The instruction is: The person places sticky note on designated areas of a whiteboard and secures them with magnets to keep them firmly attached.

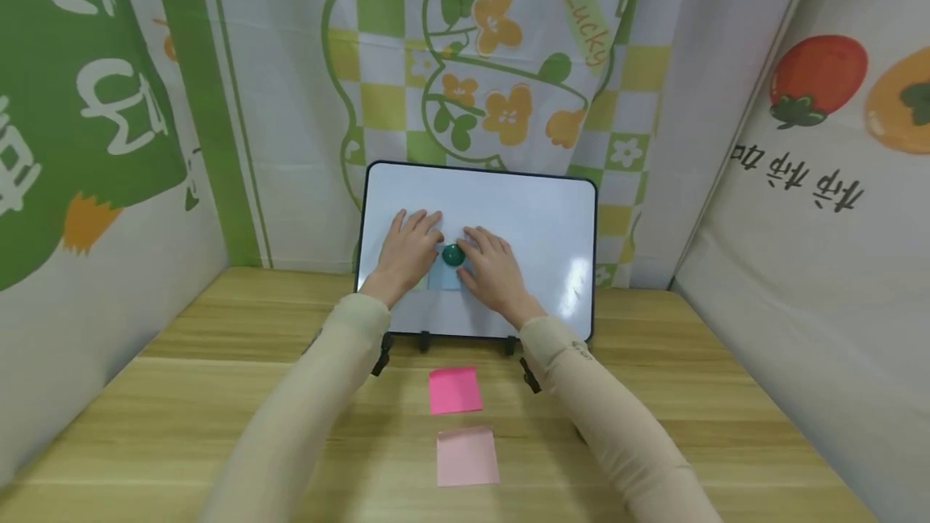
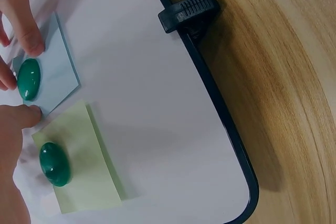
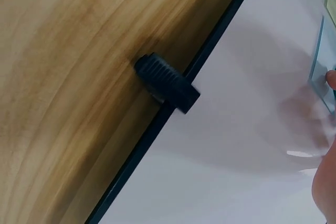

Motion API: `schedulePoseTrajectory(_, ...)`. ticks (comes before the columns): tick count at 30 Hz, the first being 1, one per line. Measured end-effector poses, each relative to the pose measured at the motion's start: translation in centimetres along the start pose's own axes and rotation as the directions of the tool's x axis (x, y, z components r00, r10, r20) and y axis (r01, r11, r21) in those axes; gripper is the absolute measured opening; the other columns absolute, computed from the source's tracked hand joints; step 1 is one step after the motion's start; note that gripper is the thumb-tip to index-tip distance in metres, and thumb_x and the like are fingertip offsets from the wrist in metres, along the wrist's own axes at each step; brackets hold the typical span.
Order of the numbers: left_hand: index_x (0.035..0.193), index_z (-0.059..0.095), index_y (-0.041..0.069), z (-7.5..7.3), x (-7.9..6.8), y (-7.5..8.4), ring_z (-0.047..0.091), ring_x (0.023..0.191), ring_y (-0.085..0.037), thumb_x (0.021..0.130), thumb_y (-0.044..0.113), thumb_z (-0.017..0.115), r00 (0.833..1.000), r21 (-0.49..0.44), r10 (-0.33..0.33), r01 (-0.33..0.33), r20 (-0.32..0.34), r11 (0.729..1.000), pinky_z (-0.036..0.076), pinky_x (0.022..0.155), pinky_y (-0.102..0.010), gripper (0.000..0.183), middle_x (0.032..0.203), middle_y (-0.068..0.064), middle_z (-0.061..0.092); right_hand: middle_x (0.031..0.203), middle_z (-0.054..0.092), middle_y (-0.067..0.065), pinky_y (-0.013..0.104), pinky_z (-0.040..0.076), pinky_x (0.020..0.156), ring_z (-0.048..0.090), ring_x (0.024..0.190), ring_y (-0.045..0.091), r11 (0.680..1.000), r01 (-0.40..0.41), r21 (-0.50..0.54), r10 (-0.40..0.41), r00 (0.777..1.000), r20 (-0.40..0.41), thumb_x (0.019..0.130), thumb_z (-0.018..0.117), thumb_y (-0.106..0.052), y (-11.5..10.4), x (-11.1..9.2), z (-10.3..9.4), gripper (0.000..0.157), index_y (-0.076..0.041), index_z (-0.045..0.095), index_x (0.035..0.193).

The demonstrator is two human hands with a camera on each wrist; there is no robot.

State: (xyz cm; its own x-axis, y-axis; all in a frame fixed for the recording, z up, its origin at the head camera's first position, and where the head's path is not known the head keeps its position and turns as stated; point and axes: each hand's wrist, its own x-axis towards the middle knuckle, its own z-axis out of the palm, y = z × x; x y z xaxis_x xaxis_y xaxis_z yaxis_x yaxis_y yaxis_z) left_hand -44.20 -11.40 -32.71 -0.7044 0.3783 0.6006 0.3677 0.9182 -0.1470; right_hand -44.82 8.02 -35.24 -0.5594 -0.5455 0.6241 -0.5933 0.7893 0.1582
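Note:
On the upright whiteboard (image 1: 538, 224), a sky-blue sticky note (image 2: 60, 69) lies flat under a round green magnet (image 1: 454, 255). My left hand (image 1: 410, 253) rests on the board left of this magnet, its thumb touching the note's edge. From the right, my right hand (image 1: 494, 271) has its thumb pressed on the blue note and a fingertip against the magnet. Both hands have relaxed, spread fingers. A pale green sticky note (image 2: 92, 161) under another green magnet (image 2: 54, 164) shows in the left wrist view; my left arm mostly hides it in the head view.
Black clip feet (image 1: 425, 341) hold the board's lower edge above the wooden table (image 1: 639, 426). In front lie a bright pink sticky note (image 1: 455, 391) and a pale pink one (image 1: 467, 457). Printed curtains (image 1: 291, 103) enclose the back and sides.

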Motion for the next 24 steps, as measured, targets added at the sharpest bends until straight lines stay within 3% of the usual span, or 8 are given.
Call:
schedulePoseTrajectory(15, 0.126, 0.065, 0.014, 0.1, -0.7, 0.1, 0.04, 0.143, -0.032, 0.09, 0.027, 0.072, 1.0, -0.068, 0.004, -0.005, -0.01, 0.998, 0.024, 0.122, -0.055, 0.039, 0.152, -0.01, 0.048, 0.153, 0.045, 0.011, 0.048, 0.035, 0.118, 0.04, 0.143, 0.03, 1.0, 0.002, 0.017, -0.001, 1.0, -0.021, 0.094, 0.068, -0.031, 1.1, -1.6, -0.4, 0.054, -0.009, 0.053, 0.141)
schedulePoseTrajectory(24, 0.142, 0.05, 0.013, -0.4, -1.6, 0.1, 0.029, 0.149, -0.034, 0.093, 0.042, 0.067, 0.999, -0.088, 0.02, -0.016, 0.045, 0.996, 0.018, 0.123, -0.056, 0.06, 0.159, -0.011, 0.036, 0.159, 0.038, 0.011, 0.055, 0.027, 0.121, 0.032, 0.149, 0.032, 0.997, -0.005, 0.083, 0.003, 1.0, 0.019, 0.093, 0.067, -0.045, 1.2, -2.8, -0.8, 0.066, -0.012, 0.048, 0.147)
